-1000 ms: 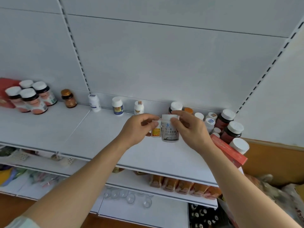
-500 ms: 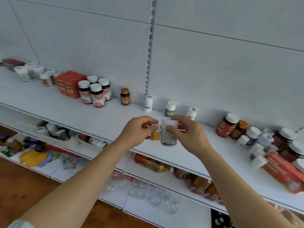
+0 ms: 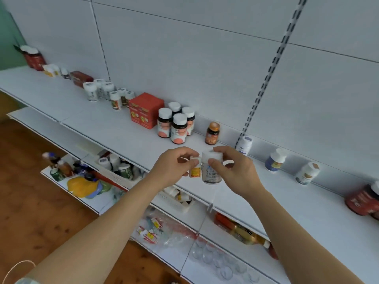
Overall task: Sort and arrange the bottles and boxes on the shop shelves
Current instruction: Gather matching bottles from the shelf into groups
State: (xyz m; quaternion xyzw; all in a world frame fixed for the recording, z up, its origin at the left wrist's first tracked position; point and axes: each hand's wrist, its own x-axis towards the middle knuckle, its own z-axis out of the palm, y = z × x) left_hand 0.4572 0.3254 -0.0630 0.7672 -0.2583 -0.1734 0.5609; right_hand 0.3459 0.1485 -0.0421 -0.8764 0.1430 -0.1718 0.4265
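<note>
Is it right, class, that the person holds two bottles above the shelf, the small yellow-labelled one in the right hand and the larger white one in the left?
Not quite: the head view shows them swapped. The left hand holds the small yellow-labelled bottle; the right hand holds the larger white bottle.

Two held bottles [image 3: 207,170] sit at the centre, four dark white-capped bottles [image 3: 178,128] at twelve o'clock, and one red box [image 3: 146,110] (eleven o'clock) beside them.
</note>
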